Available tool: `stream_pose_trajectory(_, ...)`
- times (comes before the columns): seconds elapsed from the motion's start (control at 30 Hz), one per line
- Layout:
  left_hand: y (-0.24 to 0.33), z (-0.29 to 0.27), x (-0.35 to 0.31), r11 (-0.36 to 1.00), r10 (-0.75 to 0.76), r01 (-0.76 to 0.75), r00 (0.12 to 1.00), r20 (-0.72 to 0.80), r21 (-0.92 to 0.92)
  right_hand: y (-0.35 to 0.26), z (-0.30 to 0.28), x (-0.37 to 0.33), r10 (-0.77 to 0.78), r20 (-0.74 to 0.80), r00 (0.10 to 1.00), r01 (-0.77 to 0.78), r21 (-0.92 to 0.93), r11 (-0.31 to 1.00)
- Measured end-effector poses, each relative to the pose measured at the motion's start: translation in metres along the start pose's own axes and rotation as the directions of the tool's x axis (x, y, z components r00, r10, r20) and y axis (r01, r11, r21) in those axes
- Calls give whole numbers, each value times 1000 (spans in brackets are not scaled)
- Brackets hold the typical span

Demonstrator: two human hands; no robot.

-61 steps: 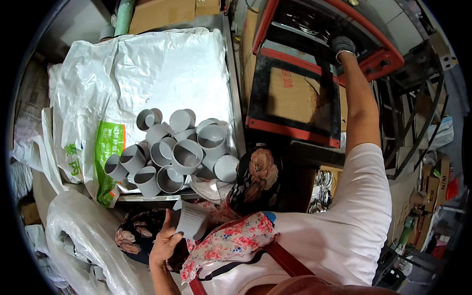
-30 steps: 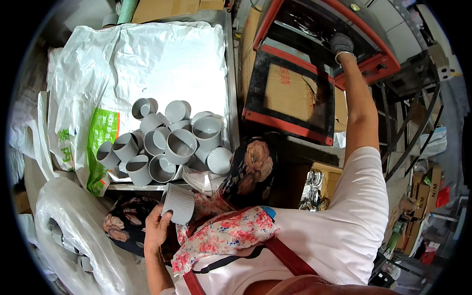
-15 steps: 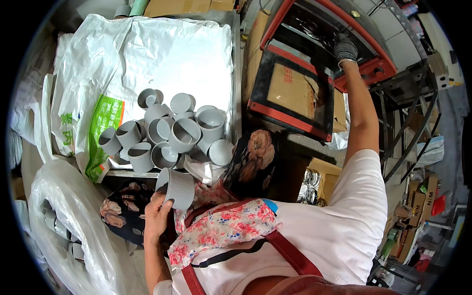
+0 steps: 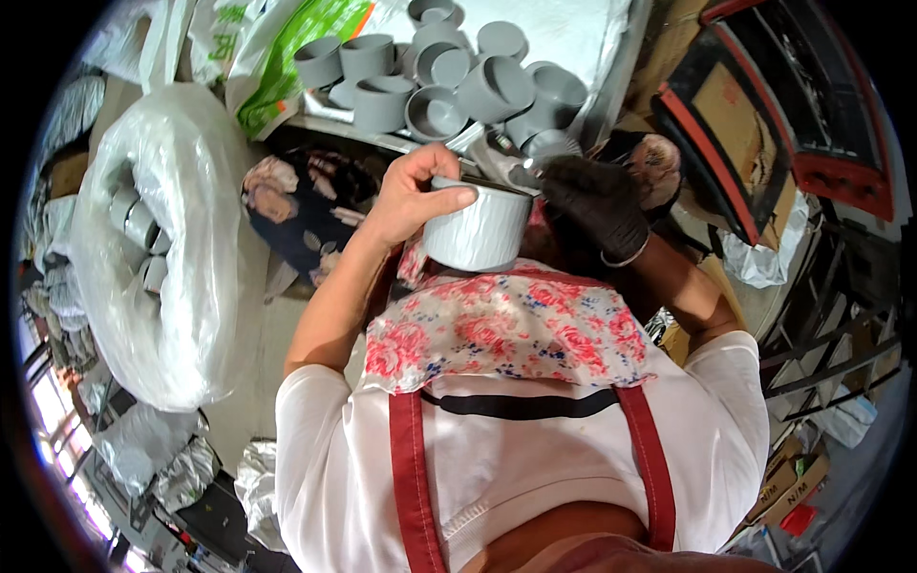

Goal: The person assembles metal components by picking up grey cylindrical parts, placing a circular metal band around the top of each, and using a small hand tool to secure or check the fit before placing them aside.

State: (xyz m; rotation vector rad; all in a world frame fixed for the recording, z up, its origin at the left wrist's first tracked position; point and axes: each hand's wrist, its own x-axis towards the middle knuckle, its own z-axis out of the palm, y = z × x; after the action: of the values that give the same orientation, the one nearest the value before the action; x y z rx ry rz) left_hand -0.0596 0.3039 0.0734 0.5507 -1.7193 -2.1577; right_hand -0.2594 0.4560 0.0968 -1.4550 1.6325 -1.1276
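In front of my chest, my bare left hand (image 4: pixel 420 191) grips a light grey ribbed cup (image 4: pixel 476 229) by its rim, thumb outside and fingers over the top edge. My right hand (image 4: pixel 597 205), in a dark knitted glove, is at the cup's right side with its fingers closed together. A small shiny bit shows at its fingertips, but what they hold is too dark and small to make out. Beyond my hands, several grey cups (image 4: pixel 384 103) lie heaped on a white plastic sheet (image 4: pixel 583 33), some upright and others tipped.
A red-framed oven (image 4: pixel 845 186) with its door (image 4: pixel 735 124) lowered stands at the right, beside dark metal racking (image 4: pixel 831 334). On the left is a large clear plastic bag (image 4: pixel 196 315) with grey cups inside. Cardboard boxes (image 4: pixel 798 492) lie at the lower right.
My right hand has come out of the oven and over to the cup. My left hand has brought the cup to the middle of my chest. The view has swung to the left.
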Motion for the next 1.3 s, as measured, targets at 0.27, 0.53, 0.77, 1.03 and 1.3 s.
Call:
stream_pose_trajectory(0.27,-1,-9,-28,994,99,-98,995,27,-46,-22,32,12,79,307,948,-161,253,954)
stream_pose_trajectory(0.53,-25,-17,-52,977,55,-97,975,-213,-190,-23,47,10,111,231,967,-138,105,985)
stream_pose_trajectory(0.77,-26,-21,-62,922,-22,-68,973,-229,-380,-46,60,6,118,198,973,-146,130,981)
stream_pose_trajectory(1.03,28,-7,-77,722,-381,288,924,-15,-629,-39,74,4,236,-51,970,-207,332,920)
stream_pose_trajectory(1.3,41,12,-82,815,-345,190,918,-195,-547,-41,66,9,30,165,986,-41,63,997)
